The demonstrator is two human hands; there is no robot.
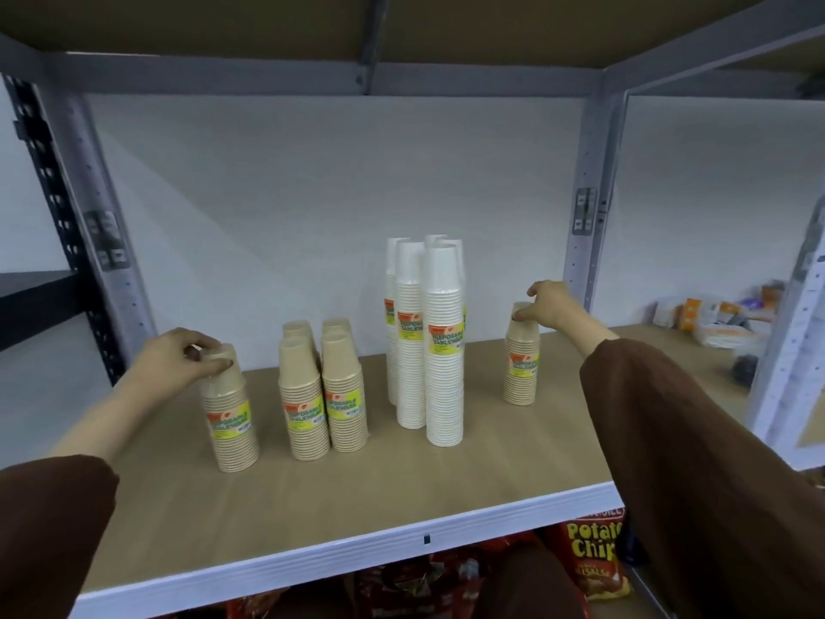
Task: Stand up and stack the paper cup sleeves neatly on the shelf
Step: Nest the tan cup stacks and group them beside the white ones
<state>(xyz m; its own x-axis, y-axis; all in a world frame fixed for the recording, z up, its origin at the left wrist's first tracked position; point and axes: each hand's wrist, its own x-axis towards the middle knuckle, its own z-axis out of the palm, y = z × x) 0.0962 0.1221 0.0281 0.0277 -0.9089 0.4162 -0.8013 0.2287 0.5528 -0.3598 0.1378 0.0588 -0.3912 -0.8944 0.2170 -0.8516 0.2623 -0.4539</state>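
Head view: you face one bay of a grey metal rack.
Shelf: the light wood shelf board with a white front edge carries all the cup sleeves, and every one stands upright.
Left hand: your left hand is on top of the leftmost tan paper cup sleeve. Your fingers are curled round its top cup and grip it.
Leftmost sleeve position: front left of the board, beside the tan block with a gap between them. Its yellow label faces you.
Right hand: your right hand is at the top of the lone tan paper cup sleeve. Thumb and fingertips are closed on the top cup in a pinch.
Lone sleeve position: further back on the right, well apart from the white group, near the grey metal upright post.
Tan block: four short tan paper cup sleeves stand two by two, pressed together.
White group: tall white paper cup sleeves stand mid-board, packed tight. The rear ones are partly hidden, so you can't count them.
Lower level: a red potato chip bag shows under the front edge.
Far right: blurred packets lie on the neighbouring shelf. What they are can't be told.
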